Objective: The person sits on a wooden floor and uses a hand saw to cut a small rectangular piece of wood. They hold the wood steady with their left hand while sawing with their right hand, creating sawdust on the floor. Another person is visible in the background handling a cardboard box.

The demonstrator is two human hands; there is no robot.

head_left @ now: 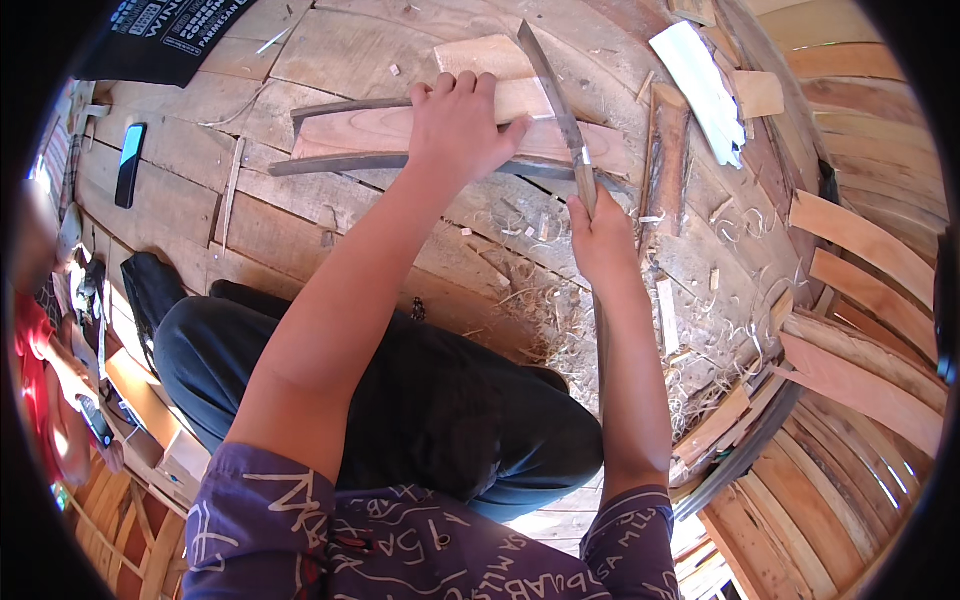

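My left hand [455, 130] is closed over a pale wooden block [525, 98], with the thumb stretched along its near side. Beneath the block lies a pinkish wooden plank [350, 133], flanked by two dark strips, the near one [340, 163] being plainest. My right hand [607, 240] is wrapped round the handle of a long-bladed knife [556, 95]. The blade slants up and away to the left, across the block's right end; whether it touches the wood I cannot tell. Part of the handle runs down behind my right forearm. Another pale wood piece [485, 57] lies just beyond my left fingers.
Curled shavings [690, 400] and chips litter the plank floor [180, 165]. A rough wood billet [665, 150] and white sheet [697, 90] lie to the right. Far left are a phone [130, 165] and a black printed bag [160, 45]. A red-sleeved person [35, 340] is at the left edge.
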